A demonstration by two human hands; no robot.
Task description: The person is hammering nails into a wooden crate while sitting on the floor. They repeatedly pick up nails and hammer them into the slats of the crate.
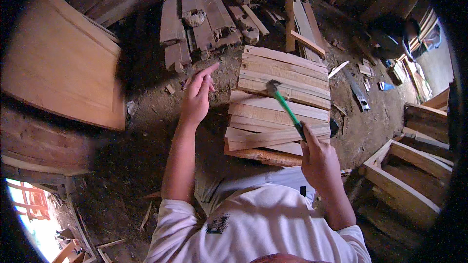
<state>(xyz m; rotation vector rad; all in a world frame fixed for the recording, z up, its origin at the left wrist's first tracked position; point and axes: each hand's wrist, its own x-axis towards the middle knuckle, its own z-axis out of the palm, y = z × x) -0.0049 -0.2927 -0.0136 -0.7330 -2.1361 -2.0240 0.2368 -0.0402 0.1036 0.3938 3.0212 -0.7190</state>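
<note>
My right hand is wrapped round the dark grip of a hammer with a green shaft. The hammer's metal head rests on or just above a panel of pale wooden slats in front of me; which of the two, I cannot tell. Slats lie side by side across the panel, and a few nearer ones sit loosely at a slant. To the left of the panel, my left hand is raised in the air. Its fingers are stretched out, and I see nothing held in them.
Rough planks are stacked beyond the panel. A large wooden board stands at the left. On the right lie a handsaw, wood scraps and a wooden frame. Another person is at the far right, in shadow.
</note>
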